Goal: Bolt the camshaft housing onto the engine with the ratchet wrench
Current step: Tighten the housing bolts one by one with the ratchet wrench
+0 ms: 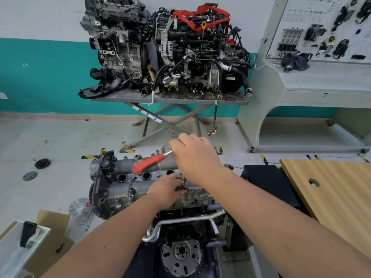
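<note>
Head view of the bolting step. The camshaft housing [140, 173] lay on top of the engine [180, 227] directly in front of the person, its plug wells facing up and several bolts seated along its edges. The ratchet wrench [149, 163] stood over the near right part of the housing, its red handle pointing left and slightly down, its head hidden under the right hand [195, 157]. A thin extension shaft [184, 181] dropped from beneath that hand toward a bolt at the housing's near edge. Chief risk, as judged: with the right hand capping the head and not gripping the handle, the socket could tilt off the bolt and round it, or the bolt could start cross-threaded if the shaft leaned; uneven tightening could also seat the housing crooked. The right hand reached forward with the forearm extended, palm down, fingers curled over the wrench head. The left hand [166, 190] came in lower from the left, fingers bunched around the foot of the shaft at the bolt; whether they pinched the socket or the bolt itself could not be told. Two other engines [166, 49] stood on a lift table [170, 99] behind.
</note>
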`<action>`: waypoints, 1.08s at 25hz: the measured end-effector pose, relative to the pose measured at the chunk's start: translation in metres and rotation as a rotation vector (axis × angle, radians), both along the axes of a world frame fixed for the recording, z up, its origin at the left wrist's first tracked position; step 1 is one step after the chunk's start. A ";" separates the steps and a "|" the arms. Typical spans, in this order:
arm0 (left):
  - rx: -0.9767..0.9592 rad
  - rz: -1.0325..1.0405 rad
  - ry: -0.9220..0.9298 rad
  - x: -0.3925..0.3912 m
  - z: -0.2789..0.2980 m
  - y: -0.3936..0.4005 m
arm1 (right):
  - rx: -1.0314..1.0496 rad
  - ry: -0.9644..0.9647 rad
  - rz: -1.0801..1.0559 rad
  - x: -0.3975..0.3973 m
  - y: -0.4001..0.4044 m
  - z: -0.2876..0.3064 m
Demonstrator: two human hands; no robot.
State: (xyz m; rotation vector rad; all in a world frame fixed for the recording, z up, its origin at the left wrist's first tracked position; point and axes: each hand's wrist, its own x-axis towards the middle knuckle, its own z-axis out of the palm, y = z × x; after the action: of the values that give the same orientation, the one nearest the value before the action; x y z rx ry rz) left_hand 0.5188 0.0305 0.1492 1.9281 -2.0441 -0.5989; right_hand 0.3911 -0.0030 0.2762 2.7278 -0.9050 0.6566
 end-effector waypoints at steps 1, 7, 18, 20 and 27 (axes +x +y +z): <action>0.003 0.014 -0.018 0.000 0.000 0.000 | 0.011 0.057 -0.023 -0.001 0.002 0.004; -0.022 0.002 0.000 0.000 -0.002 0.001 | 0.268 0.197 -0.109 0.005 0.000 0.030; -0.049 -0.028 0.023 0.002 -0.001 0.002 | 1.487 -1.283 0.128 0.011 0.018 -0.014; -0.059 -0.037 0.027 0.002 -0.003 0.003 | 1.128 -1.055 0.134 0.006 0.020 -0.020; -0.032 0.001 0.050 -0.002 0.001 0.003 | -0.022 -0.087 0.072 -0.003 0.006 -0.009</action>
State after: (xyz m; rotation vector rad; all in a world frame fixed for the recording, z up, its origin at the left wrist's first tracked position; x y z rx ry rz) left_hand 0.5172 0.0335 0.1499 1.8770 -2.0093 -0.6039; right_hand 0.3877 0.0031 0.2671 2.7426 -0.8160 0.7996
